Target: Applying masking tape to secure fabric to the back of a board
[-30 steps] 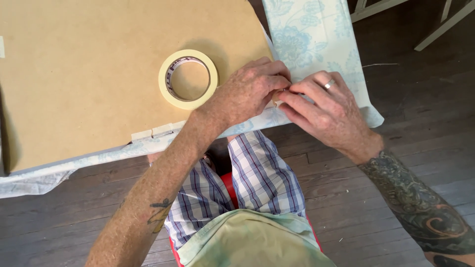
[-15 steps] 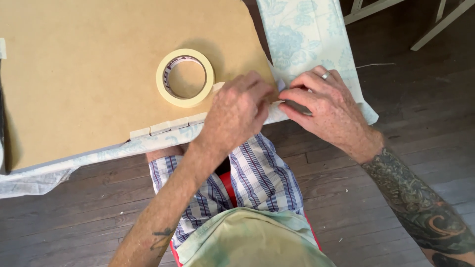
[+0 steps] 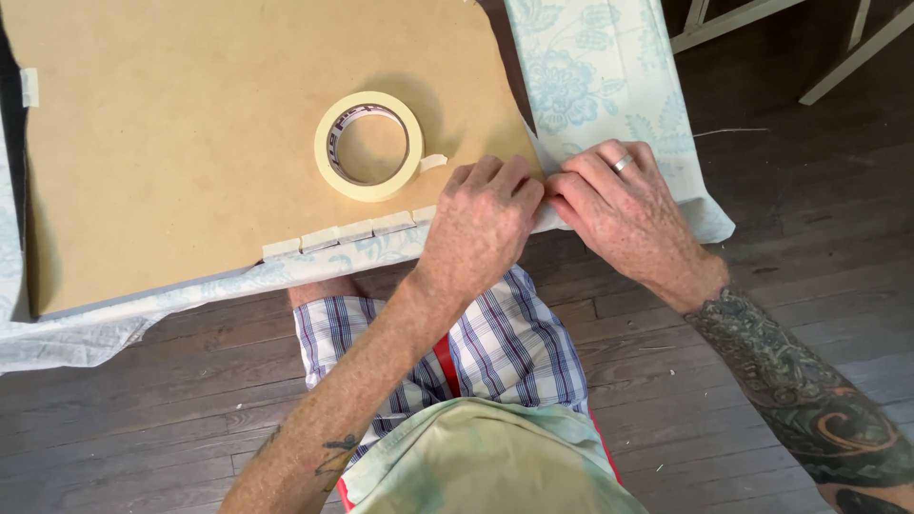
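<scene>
Head view looked straight down as both hands met at the near right corner of the flat tan fibreboard panel. The left hand lay knuckles-up, fingers curled onto the edge; the right hand, ring showing, pressed in beside it, fingertips touching the left's. Together they pinched the pale blue floral fabric folded over that corner, both clamped down, nothing loose between them.

Progress, as I read it: a short run of cream tape strips already held the fabric along the near edge just left of the left hand, while the long stretch farther left showed cloth hanging untaped. So only a small part looked done.

A cream roll of masking tape sat on the panel just beyond the left hand, its loose end pointing toward the fingers. Right of the right hand the fabric spilled off over dark wooden floorboards, with open room on that side.
</scene>
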